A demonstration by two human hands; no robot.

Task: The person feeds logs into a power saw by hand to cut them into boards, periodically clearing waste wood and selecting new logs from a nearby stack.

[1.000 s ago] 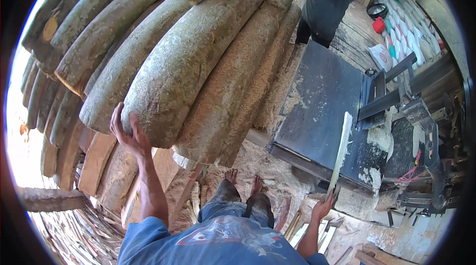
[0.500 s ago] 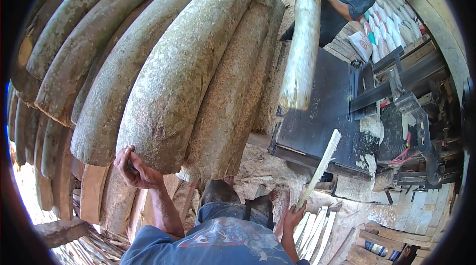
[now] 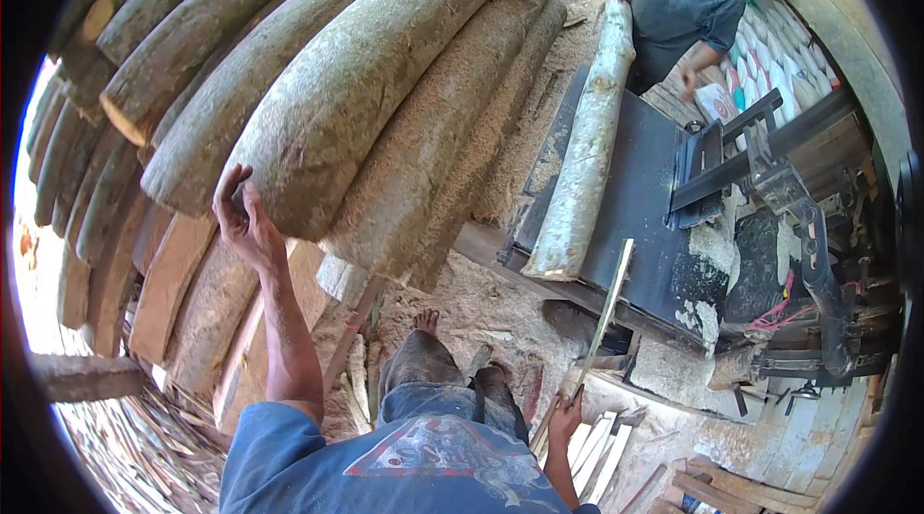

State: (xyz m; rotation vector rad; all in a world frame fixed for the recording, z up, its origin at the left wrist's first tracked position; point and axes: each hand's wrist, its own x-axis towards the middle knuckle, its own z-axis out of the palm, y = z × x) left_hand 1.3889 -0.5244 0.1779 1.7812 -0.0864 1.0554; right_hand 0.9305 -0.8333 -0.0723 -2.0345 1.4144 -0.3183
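Observation:
My left hand is raised at the near end of a thick grey-barked log, its fingers apart and holding nothing. Whether the fingertips touch the bark is hard to tell. Low on the right, my right hand grips a long thin wood strip, which slants up toward the saw table's near edge. A pale slim log lies lengthwise on the dark saw table. At its far end, a co-worker in a dark shirt has one hand on it.
Stacked logs fill the left side. Black metal machine parts stand on the right of the table. Pale strips lie on the floor near my right hand. Filled sacks are piled at the far right, and sawdust covers the ground.
The pale log has come down onto the table, its near end closer to me. My left hand's fingers have spread and lifted. The strip in my right hand has shifted lower and left.

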